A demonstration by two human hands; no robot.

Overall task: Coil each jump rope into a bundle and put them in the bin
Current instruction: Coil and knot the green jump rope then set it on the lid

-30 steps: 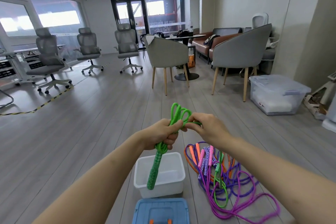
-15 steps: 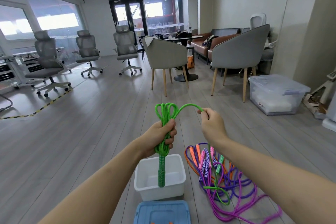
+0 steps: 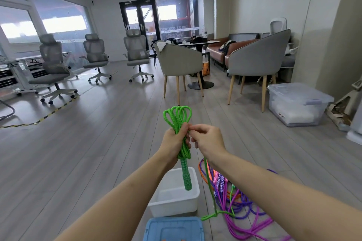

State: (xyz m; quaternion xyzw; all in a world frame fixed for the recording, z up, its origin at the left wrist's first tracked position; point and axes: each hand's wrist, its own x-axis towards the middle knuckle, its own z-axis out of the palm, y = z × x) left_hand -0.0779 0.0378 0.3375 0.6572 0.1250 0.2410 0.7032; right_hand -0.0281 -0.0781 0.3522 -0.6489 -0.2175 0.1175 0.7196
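Observation:
My left hand [image 3: 175, 143] grips a green jump rope [image 3: 177, 115] folded into several loops that stick up above the fist. Its green patterned handle [image 3: 187, 179] hangs down over the white bin [image 3: 193, 200] on the floor. My right hand [image 3: 208, 141] pinches the same rope right beside the left hand. A loose green strand [image 3: 210, 188] drops from it to the floor. Purple, pink and orange jump ropes [image 3: 242, 213] lie in a tangled pile to the right of the bin.
A blue lid [image 3: 174, 230] lies on the floor just in front of the bin. Two grey armchairs [image 3: 258, 62] and a round table stand ahead. A clear lidded storage box [image 3: 297, 103] sits at the right wall. Office chairs [image 3: 52, 64] stand at the left.
My right hand drew a loop out to the right, then came back against the left hand, adding another loop to the bundle. Less green rope lies on the floor.

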